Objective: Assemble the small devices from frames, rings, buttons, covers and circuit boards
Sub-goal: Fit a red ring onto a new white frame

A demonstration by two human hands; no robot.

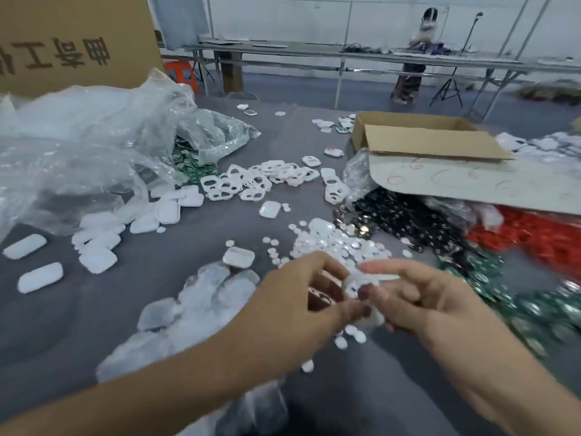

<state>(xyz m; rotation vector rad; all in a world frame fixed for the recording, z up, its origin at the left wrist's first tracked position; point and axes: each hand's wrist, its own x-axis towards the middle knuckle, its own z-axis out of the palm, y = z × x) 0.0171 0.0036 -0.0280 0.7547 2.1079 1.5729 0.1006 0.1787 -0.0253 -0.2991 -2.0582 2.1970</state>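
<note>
Head | white part (358, 283) — blurred | left hand (298, 300), right hand (421, 297) pinch it

Motion blur smears the left hand (298, 300) and right hand (421, 297), so the small white plastic piece (361, 282) pinched in the right fingertips has no readable shape. Whether the left fingers grip it too cannot be told. A dark reddish thing (320, 298) is half hidden behind the left hand's curled fingers. The heap of green circuit boards (534, 313) is blurred and cut by the right edge. The pile of red plastic rings (534, 240) runs under a white card sheet (471, 184).
</note>
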